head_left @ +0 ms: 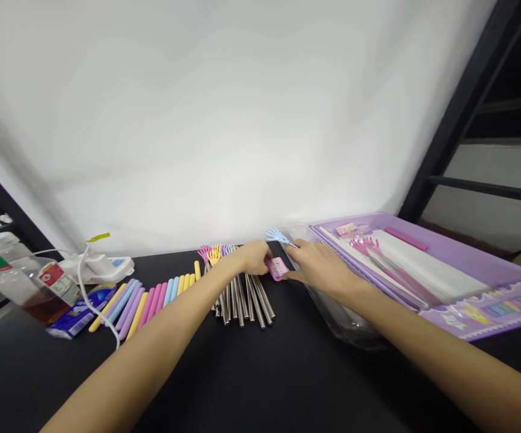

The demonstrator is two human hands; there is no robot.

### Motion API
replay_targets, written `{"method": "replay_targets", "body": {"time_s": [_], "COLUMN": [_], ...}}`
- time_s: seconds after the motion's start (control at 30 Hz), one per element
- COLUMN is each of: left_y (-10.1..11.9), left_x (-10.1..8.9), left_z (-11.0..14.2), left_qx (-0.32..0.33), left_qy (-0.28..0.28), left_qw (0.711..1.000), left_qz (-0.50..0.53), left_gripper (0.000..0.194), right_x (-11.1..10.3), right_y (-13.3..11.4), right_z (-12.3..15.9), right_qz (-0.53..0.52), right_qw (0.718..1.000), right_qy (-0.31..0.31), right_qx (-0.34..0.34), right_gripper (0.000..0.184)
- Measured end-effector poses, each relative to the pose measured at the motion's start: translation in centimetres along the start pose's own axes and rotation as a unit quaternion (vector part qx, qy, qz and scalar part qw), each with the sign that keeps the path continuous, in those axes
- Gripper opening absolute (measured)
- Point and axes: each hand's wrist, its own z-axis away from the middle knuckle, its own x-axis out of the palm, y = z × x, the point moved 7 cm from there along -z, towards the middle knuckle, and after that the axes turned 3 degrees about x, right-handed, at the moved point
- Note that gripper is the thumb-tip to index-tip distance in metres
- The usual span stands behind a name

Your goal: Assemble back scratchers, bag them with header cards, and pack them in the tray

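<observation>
In the middle of the head view, my left hand [255,257] is closed, pinching the left edge of a small pink printed card [279,269]. My right hand [318,264] is closed around the metal rod of a back scratcher with a light-blue hand-shaped head [277,235]. My right thumb reaches the card's lower right edge. Beneath and beside my left hand lie several metal back scratcher rods [242,300], with pink, yellow and blue heads at the far end; my forearm covers part of them. A clear plastic bag [350,322] lies under my right wrist.
Colored tube-shaped handles [138,310] lie in a row at left. Beyond them are a blue packet [80,313], a bottle of brown liquid [39,294], and a white power strip [107,269] with a cable. A purple display box [467,264] holding pink scratchers stands at right.
</observation>
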Motion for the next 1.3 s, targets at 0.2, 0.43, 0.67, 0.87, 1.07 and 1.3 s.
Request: {"method": "replay_targets", "body": {"time_s": [0.2,0.43,0.67,0.87,1.07,1.3], "left_y": [-0.8,-1.9,-2.9,-2.4,-0.9,0.1], "left_x": [-0.2,-3.4,-5.6,-5.7,-3.7,-5.5], "left_z": [-1.0,3.4,9.2,10.8,12.1,14.4], "left_qx": [-0.008,-0.091,-0.111,-0.060,-0.107,-0.020], "left_qy": [0.071,0.228,0.438,0.525,0.514,0.519], "left_qw": [0.996,0.943,0.672,0.519,0.598,0.707], "left_qz": [0.052,0.224,0.587,0.672,0.605,0.481], "left_gripper": [0.040,0.033,0.025,0.015,0.036,0.054], "right_x": [0.7,-2.1,-3.6,-1.6,-1.2,-0.8], "right_y": [0.4,1.3,-5.0,-8.2,-6.8,-6.3], "right_z": [-1.0,-1.5,-1.7,-2.1,-1.5,-0.5], "right_qz": [-0.020,-0.180,-0.453,-0.519,-0.543,-0.598], "right_qw": [0.998,0.980,0.889,0.853,0.837,0.799], "right_qy": [0.002,0.009,-0.053,-0.060,0.017,-0.064], "right_qx": [0.061,0.079,0.040,0.028,0.065,0.019], "right_gripper": [0.035,0.026,0.042,0.032,0.029,0.028]}}
